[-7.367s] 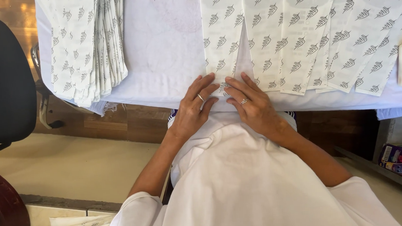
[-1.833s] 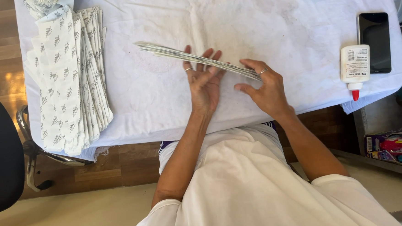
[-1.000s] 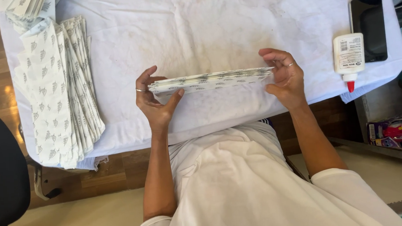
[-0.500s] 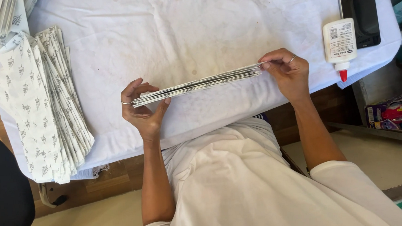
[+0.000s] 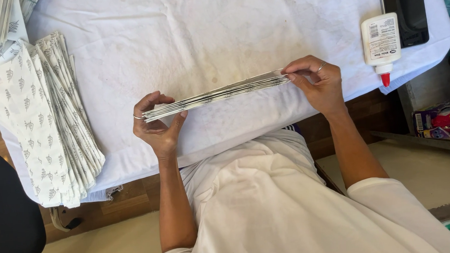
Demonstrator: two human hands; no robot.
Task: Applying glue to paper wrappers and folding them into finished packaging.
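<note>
White-clothed table (image 5: 220, 34) below – thin stack of folded patterned papers (image 5: 215, 94) held edge-on just above it, pinched at one end by left hand (image 5: 156, 127), at other end by right hand (image 5: 319, 83) – both closed on stack, glue bottle (image 5: 381, 44) near right.

head cam | worn on person's head | faces straight down, close | covers table (image 5: 220, 34) edge, lap, floor
</note>
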